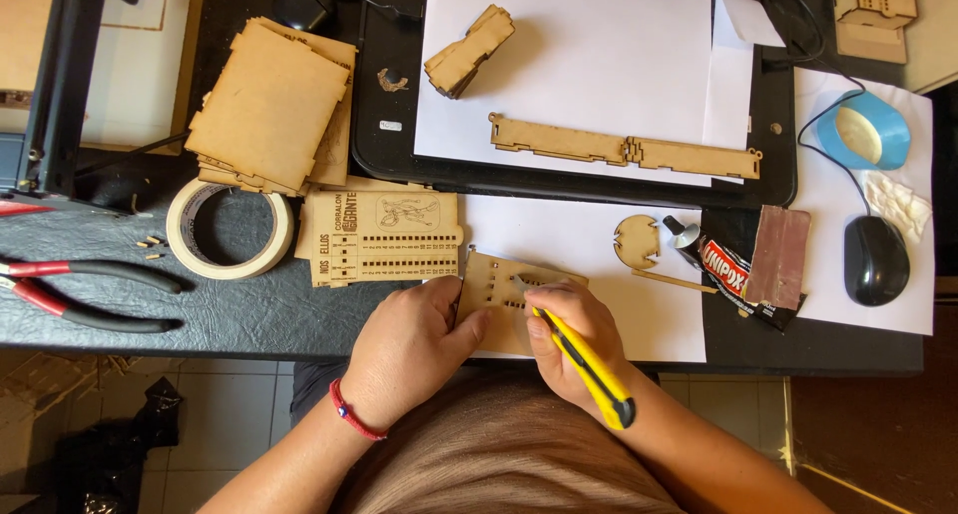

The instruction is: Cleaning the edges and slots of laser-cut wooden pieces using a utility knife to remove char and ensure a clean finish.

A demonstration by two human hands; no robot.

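Note:
A laser-cut wooden panel [494, 279] with small slots lies at the table's front edge on white paper. My left hand [409, 349] presses on its left side, a red cord around the wrist. Gripped in my right hand [574, 334] is a yellow utility knife [589, 369], its blade tip touching the panel's upper right part near the slots.
An engraved wooden panel [384, 237], a masking tape roll [230, 227] and a stack of boards [269, 105] lie to the left. Red-handled pliers [85, 294] sit far left. A glue tube [723, 264], brown block [780, 257], mouse [876, 259] and blue tape [868, 130] are right.

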